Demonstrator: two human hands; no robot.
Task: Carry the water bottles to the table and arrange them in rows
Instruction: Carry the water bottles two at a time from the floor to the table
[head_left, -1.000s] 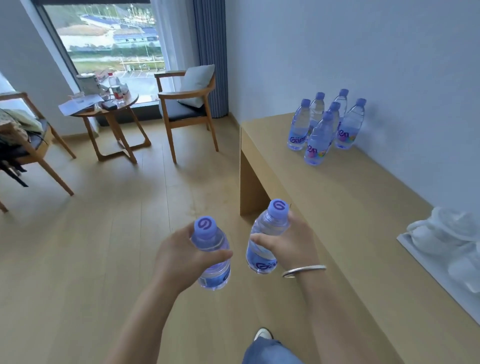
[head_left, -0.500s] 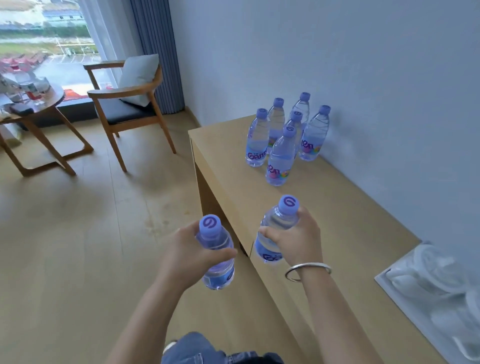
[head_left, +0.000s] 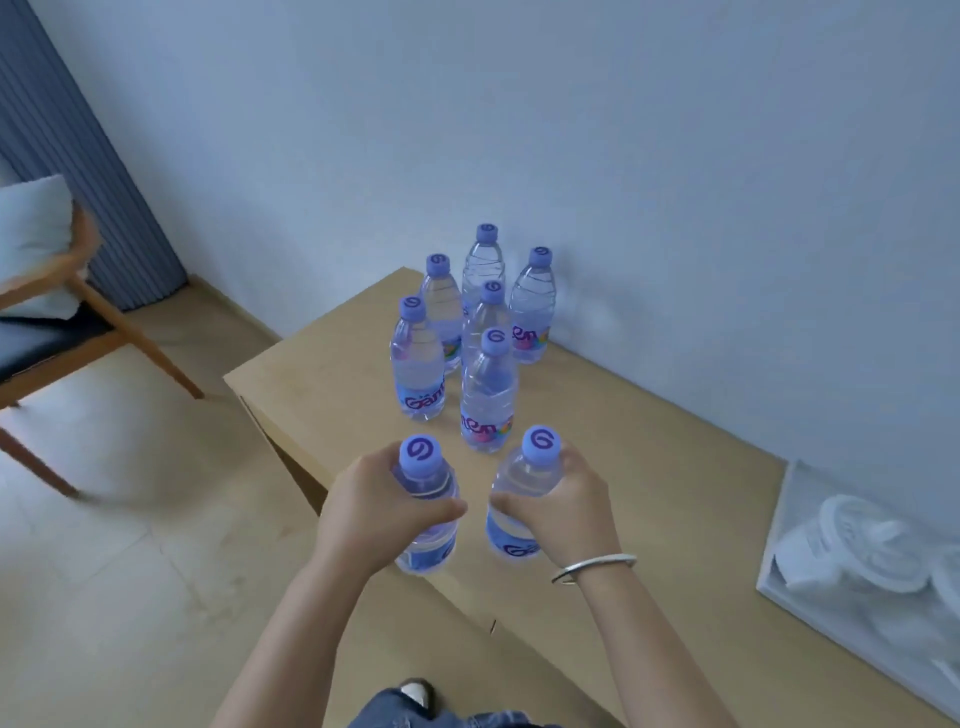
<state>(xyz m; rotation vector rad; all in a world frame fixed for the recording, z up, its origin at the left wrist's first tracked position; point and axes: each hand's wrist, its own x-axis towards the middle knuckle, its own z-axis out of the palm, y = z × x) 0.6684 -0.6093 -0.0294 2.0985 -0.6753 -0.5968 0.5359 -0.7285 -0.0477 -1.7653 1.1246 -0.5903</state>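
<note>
Head-worn camera looks forward and steeply down, close above the table (head_left: 649, 493).

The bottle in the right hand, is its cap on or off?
On. The bottle in the right hand shows its purple cap seated on the neck, above the right hand that holds the body.

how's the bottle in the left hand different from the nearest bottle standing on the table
The bottle in the left hand is gripped by the left hand and partly hidden by its fingers; the nearest standing bottle stands free on the table, untouched. The held one's label shows only at the bottom; the standing one's purple lettering shows. Both are clear, upright, with purple caps.
</note>
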